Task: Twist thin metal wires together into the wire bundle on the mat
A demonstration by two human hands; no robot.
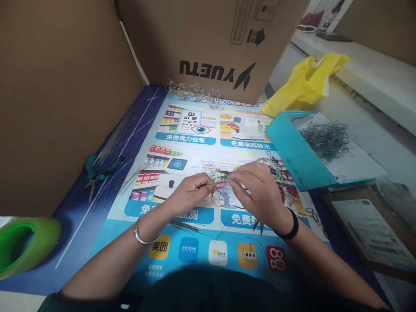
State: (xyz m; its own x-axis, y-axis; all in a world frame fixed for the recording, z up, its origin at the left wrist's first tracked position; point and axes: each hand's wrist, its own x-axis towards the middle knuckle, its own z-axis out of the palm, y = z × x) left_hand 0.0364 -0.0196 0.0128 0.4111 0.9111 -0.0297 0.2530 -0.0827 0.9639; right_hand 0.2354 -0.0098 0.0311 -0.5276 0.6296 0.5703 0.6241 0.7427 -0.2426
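Observation:
My left hand (194, 190) is closed in a pinch on thin wire at the left side of a loose bundle of fine looped wires (212, 173). My right hand (260, 186) is bent in from the other side, fingertips at the bundle close to a short dark piece (223, 172) and a pink loop (221, 185). Exactly what its fingers grip is too small to make out. Metal tool tips (258, 227) show below the right palm; whether they are held or lie on the table, I cannot tell.
Teal-handled pliers (94, 175) and straight wires (113, 138) lie at left, near green tape (30, 242). Cardboard (208, 39) walls the back. At right are a teal box lid (289, 151) with a wire heap (325, 138), a yellow bag (305, 84) and a parcel (370, 229).

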